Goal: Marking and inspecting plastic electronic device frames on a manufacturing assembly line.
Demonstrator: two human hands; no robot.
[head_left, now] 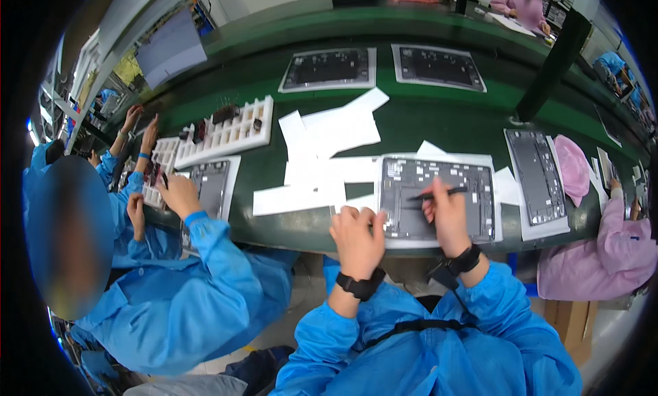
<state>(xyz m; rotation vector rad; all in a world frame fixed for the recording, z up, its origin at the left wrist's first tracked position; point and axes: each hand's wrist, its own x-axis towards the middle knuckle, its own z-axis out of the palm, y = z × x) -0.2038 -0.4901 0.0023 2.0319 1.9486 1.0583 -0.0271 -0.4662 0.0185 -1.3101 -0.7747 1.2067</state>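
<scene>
A dark grey tablet housing [404,221], dotted with small pale pads, lies flat on white sheeting before me. At its near left corner, my left hand [358,242] rests with curled fingers, gripping the edge. My right hand [447,214] is over the housing's middle, closed around a slim black pen-like tool [458,189]. The tool slants across the housing, its left end low over the surface; contact there is too small to tell. Black bands circle both my wrists.
White paper strips [329,132] spread left of the housing. More tablet housings [538,180] lie to the right and at the back. A white compartment tray [229,132] stands left. A co-worker's hand [179,196] works there. A pink cap [571,170] lies right; a green post [552,67] rises behind.
</scene>
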